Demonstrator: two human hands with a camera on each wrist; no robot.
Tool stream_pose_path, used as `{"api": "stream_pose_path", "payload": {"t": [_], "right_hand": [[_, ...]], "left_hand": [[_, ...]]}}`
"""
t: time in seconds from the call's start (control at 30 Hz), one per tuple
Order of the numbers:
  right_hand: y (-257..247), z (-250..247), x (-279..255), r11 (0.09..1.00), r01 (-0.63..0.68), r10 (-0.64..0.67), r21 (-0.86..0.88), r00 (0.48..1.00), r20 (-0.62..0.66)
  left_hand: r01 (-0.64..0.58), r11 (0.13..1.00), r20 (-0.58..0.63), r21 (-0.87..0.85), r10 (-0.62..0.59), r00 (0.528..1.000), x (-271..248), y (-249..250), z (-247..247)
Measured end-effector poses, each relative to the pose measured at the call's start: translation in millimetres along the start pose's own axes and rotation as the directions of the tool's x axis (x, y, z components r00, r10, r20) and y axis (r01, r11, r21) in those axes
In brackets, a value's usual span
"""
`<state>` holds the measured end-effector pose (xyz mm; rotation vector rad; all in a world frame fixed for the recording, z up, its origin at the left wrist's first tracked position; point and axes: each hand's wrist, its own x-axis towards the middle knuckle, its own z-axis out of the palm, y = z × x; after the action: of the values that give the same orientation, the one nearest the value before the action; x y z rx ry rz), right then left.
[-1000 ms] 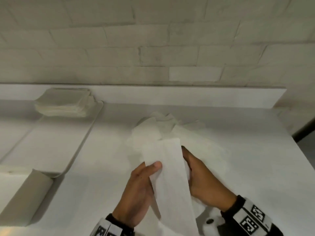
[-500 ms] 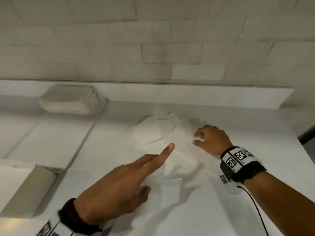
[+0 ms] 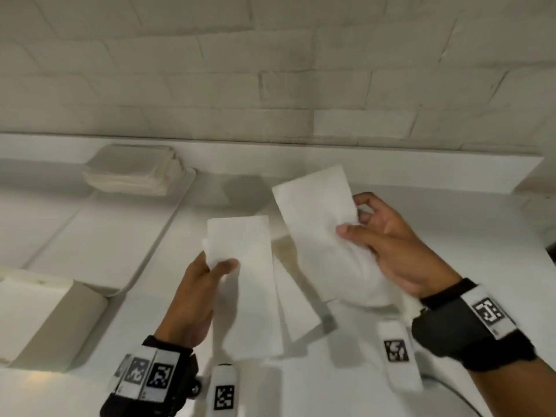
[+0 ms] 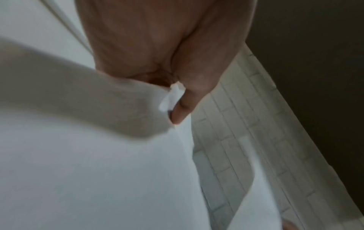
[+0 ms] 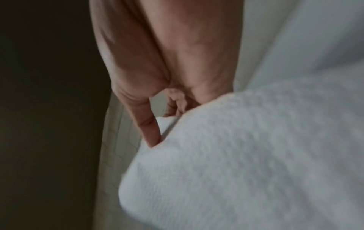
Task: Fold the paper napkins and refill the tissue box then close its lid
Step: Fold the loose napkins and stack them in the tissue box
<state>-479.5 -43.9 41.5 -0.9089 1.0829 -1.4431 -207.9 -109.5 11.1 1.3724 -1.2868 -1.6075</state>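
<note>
Nearest you, your left hand (image 3: 195, 296) pinches a folded paper napkin (image 3: 243, 284) by its left edge, thumb on top, fingers hidden underneath; the strip hangs down toward you over the desk (image 3: 301, 386). Just right of it and a bit further out, your right hand (image 3: 391, 251) has thumb and curled fingers closed on a second napkin (image 3: 319, 233), held up at a tilt, its lower end bunched and soft. Another folded strip (image 3: 296, 308) shows between the two, prob lying on the desk (can't tell for sure).

Step in hand, as I read it: still the folding/gathering stage. Next you'd likely square the two strips together or add them to the stack, so keep the pinches light, since this paper creases fast.

Left and near: the tissue box (image 3: 45, 320), beige, lid state not clear from here. Beyond it a white tray (image 3: 156, 236) with a stack of folded napkins (image 3: 132, 173) at its far end, against the brick wall (image 3: 270, 70).

Wrist views add what the head cam can't: left wrist shows the left thumb (image 4: 185, 107) nipping a small crumpled corner of paper (image 4: 171, 96); right wrist shows a right-hand finger (image 5: 149, 127) pressed into the embossed napkin texture (image 5: 246, 155). Neither shows the box or stack.
</note>
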Motion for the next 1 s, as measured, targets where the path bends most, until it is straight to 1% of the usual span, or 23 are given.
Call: {"api": "stream_pose_path", "payload": {"t": [0.03, 0.07, 0.1, 0.17, 0.23, 0.27, 0.37, 0.47, 0.53, 0.57, 0.67, 0.7, 0.73, 0.8, 0.83, 0.87, 0.9, 0.93, 1.0], "right_hand": [[4, 14, -5, 0.993, -0.034, 0.033, 0.110, 0.999, 0.018], [13, 26, -8, 0.989, -0.065, 0.062, 0.136, 0.998, 0.022], [24, 39, -10, 0.990, -0.088, 0.089, 0.113, 0.996, 0.000], [49, 57, -13, 0.991, -0.130, 0.126, -0.025, 0.986, -0.110], [68, 72, -16, 0.977, -0.158, 0.124, -0.143, 0.968, -0.219], [74, 79, -18, 0.970, -0.157, 0.109, -0.184, 0.962, -0.249], [85, 97, -21, 0.952, -0.163, 0.080, -0.258, 0.949, -0.304], [94, 118, -20, 0.929, -0.236, 0.137, -0.285, 0.934, -0.330], [96, 137, -17, 0.935, -0.228, 0.136, -0.271, 0.938, -0.318], [97, 146, -16, 0.942, -0.196, 0.108, -0.273, 0.946, -0.304], [95, 166, -16, 0.949, -0.076, -0.001, -0.306, 0.970, -0.243], [94, 169, -17, 0.948, -0.070, 0.002, -0.309, 0.977, -0.214], [94, 172, -18, 0.948, -0.087, 0.035, -0.305, 0.984, -0.174], [95, 177, -18, 0.934, -0.154, 0.143, -0.323, 0.988, -0.057], [95, 182, -18, 0.918, -0.162, 0.168, -0.362, 0.986, -0.015], [96, 188, -17, 0.906, -0.140, 0.154, -0.401, 0.988, 0.005], [97, 194, -16, 0.899, -0.091, 0.107, -0.427, 0.994, 0.014], [98, 201, -15, 0.893, -0.031, 0.038, -0.449, 0.999, 0.008], [98, 213, -14, 0.887, 0.080, -0.098, -0.455, 0.995, -0.016]], "left_hand": [[0.016, 0.999, -0.003, -0.048, -0.016, 1.000, 0, -2, 5], [0.026, 0.997, 0.011, -0.076, -0.025, 1.000, -2, -2, 10], [0.034, 0.994, 0.028, -0.100, -0.031, 0.999, -4, -4, 15], [0.034, 0.989, 0.057, -0.144, -0.026, 0.998, -9, -8, 20], [0.016, 0.986, 0.080, -0.166, -0.002, 0.997, -15, -11, 20], [0.008, 0.986, 0.079, -0.165, 0.005, 0.997, -16, -13, 17], [0.004, 0.981, 0.039, -0.192, 0.003, 0.999, -18, -21, 5], [0.003, 0.964, 0.102, -0.267, 0.025, 0.994, -20, -23, -10], [-0.029, 0.968, 0.182, -0.249, 0.077, 0.980, -24, -23, -20], [-0.080, 0.975, 0.202, -0.205, 0.123, 0.972, -26, -21, -26], [-0.233, 0.972, 0.154, -0.039, 0.236, 0.959, -26, -13, -50], [-0.257, 0.966, 0.148, -0.010, 0.256, 0.955, -24, -11, -62], [-0.268, 0.963, 0.152, 0.010, 0.263, 0.953, -22, -8, -73], [-0.247, 0.967, 0.200, 0.058, 0.231, 0.952, -17, -4, -93], [-0.240, 0.967, 0.236, 0.085, 0.214, 0.948, -15, -3, -99], [-0.244, 0.964, 0.256, 0.109, 0.210, 0.944, -15, -2, -103], [-0.269, 0.955, 0.253, 0.121, 0.233, 0.939, -16, -1, -106], [-0.313, 0.943, 0.234, 0.116, 0.280, 0.931, -19, 0, -107], [-0.427, 0.901, 0.192, 0.080, 0.407, 0.893, -27, 5, -106]]}}
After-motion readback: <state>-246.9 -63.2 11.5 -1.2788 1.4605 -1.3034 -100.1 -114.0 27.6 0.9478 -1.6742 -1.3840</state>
